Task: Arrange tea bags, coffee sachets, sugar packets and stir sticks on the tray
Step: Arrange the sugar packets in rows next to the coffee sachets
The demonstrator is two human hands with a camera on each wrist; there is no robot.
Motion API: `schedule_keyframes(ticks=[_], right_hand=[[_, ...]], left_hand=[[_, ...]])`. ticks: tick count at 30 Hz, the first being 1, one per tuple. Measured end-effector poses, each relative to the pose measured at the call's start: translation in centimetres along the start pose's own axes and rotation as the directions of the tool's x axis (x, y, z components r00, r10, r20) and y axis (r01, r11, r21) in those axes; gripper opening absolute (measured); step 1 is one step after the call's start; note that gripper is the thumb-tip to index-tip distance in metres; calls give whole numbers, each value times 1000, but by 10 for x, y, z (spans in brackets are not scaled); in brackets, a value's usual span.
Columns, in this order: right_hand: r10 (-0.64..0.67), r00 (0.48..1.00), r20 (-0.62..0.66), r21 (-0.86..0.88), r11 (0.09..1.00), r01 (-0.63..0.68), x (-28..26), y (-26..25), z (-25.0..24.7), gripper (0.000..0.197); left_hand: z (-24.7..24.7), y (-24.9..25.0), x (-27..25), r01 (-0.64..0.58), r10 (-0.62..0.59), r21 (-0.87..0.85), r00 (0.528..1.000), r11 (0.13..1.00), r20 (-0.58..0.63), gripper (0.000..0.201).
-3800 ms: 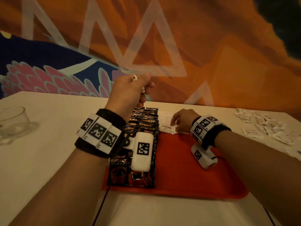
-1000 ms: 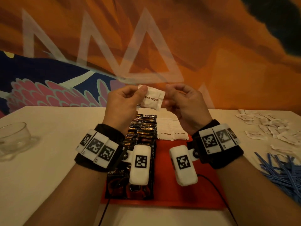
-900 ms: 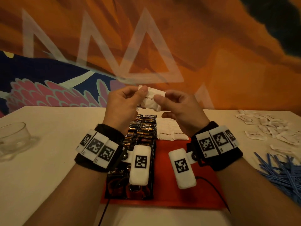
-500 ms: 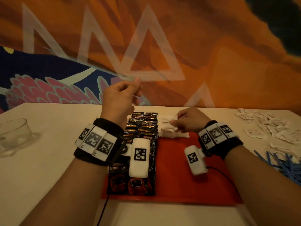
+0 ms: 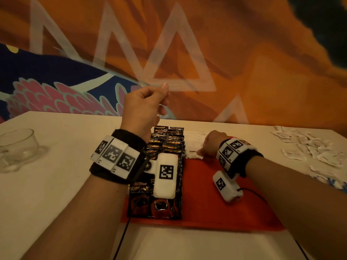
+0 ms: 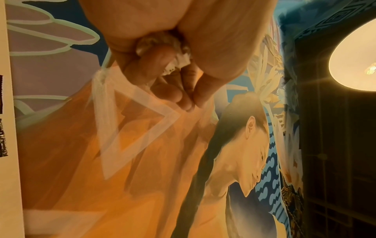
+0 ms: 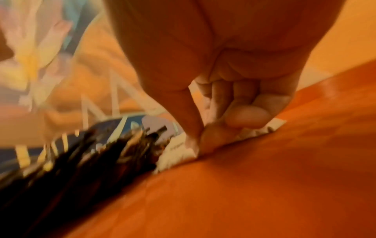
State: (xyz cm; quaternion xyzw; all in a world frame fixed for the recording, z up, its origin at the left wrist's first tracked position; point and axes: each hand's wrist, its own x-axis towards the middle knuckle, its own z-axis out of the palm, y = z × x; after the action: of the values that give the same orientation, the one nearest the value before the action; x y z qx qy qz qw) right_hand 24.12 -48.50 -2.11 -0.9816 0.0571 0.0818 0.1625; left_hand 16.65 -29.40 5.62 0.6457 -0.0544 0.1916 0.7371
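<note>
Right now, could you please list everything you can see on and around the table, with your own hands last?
Tray: one, red, centre of the table.
Coffee sachets: overlapping column, black, count unclear, left part of the tray.
Sugar packets: white, count unclear, far end of the tray beside the sachets.
Loose packets: white pile, table at right.
Glass bowl: one, clear, table at left.
Table: one, pale.
Mural wall: orange, blue, pink, behind.
Left hand: raised above the sachets, holds crumpled white packets in the palm.
Right hand: on the tray, pinches a sugar packet.
</note>
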Motion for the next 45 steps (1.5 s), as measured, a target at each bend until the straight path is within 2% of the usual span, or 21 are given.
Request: schedule_keyframes(ticks=[5,8,10,13,17,19,22,24,25,28,30,32,34,36,38,41,43,45], right_hand=[[-32,999,-36,-90,996,28,-4,-4,-4,52],[-154,983,-99,-32,988,151,-8,-6,-7,28],[-234,968,-93,4,972,235,-9,-10,-6,16],[-265,964,1,-69,962,265,-7,-17,1,20],[-291,957,-16,-144,947,286,-3,-19,10,23],[-288,957,-26,-126,951,282,-5,-18,6,24],[-322,941,-99,5,946,324,-16,-17,-10,16],[-390,891,-234,133,895,426,-33,-19,-22,12],[-423,841,-337,189,845,500,-44,-22,-27,11],[-482,643,-595,280,625,728,-85,-34,-39,9],[-509,545,-666,260,526,810,-104,-42,-42,17],[-547,502,-670,210,508,835,-110,-49,-40,25],[-571,511,-642,174,541,823,-109,-54,-34,28],[-552,532,-642,170,574,801,-104,-56,-27,20],[-509,552,-660,216,576,788,-99,-55,-24,11],[-440,625,-645,356,551,755,-95,-50,-26,9],[-382,691,-613,494,497,713,-93,-45,-32,10],[-318,748,-583,661,350,664,-91,-39,-39,12]], left_hand=[[-1,1,0,10,-10,-9,1000,1000,-15,22],[-1,1,1,19,-19,-16,1000,1000,-13,22],[0,1,1,31,-31,-40,1000,999,0,23],[0,2,0,57,-56,-80,998,995,19,28],[-1,1,3,116,-107,-151,992,982,68,41],[-2,-1,3,145,-128,-176,986,974,107,47],[-1,-2,4,200,-165,-215,972,956,168,58],[0,-2,4,232,-187,-223,961,947,204,65],[0,-2,4,242,-194,-225,957,944,214,67],[3,-4,3,238,-199,-189,958,953,204,72],[5,-7,2,219,-190,-145,963,965,190,73],[7,-9,1,204,-180,-125,967,971,179,72],[10,-8,-2,209,-187,-114,966,971,182,71],[11,-8,-4,219,-195,-102,959,970,208,68],[12,-10,-4,199,-179,-71,959,977,222,63],[10,-15,-3,169,-159,-22,960,985,229,51],[8,-15,-1,173,-160,-40,964,984,214,42],[6,-14,1,170,-151,-90,970,981,188,34]])
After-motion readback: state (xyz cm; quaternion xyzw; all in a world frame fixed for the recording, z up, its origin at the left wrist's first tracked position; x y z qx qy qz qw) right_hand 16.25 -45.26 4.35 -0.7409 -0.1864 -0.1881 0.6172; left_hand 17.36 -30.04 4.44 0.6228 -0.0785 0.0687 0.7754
